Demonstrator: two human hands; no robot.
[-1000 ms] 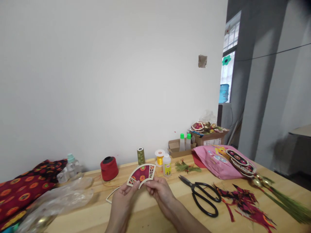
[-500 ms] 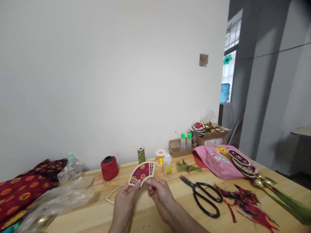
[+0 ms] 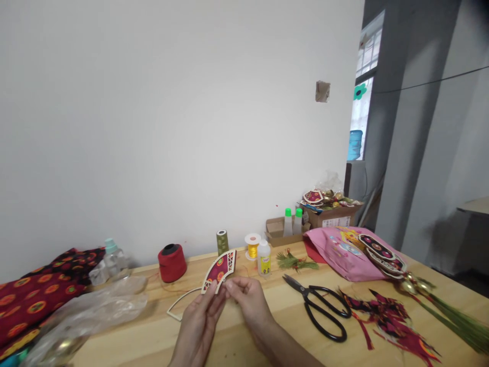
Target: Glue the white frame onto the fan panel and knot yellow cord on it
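Both my hands hold a small fan-shaped wooden ornament [image 3: 220,270] with red patterned fabric behind its cut-out frame, raised just above the wooden table [image 3: 244,336]. My left hand [image 3: 200,320] pinches its lower left edge. My right hand [image 3: 247,297] grips its lower right edge. The ornament is turned partly edge-on to me. A bare wooden fan frame [image 3: 182,304] lies flat on the table just left of my left hand.
Black scissors [image 3: 320,306], red fabric scraps [image 3: 385,316], a pink bag [image 3: 344,252], green needles [image 3: 454,316], a glue bottle [image 3: 263,258], thread spools [image 3: 171,263], patterned cloth [image 3: 34,295], crumpled plastic [image 3: 87,316] and cardboard boxes [image 3: 328,214] crowd the table.
The ornament has been rotated from facing me flat to partly edge-on. My left fingers have shifted along its lower edge.
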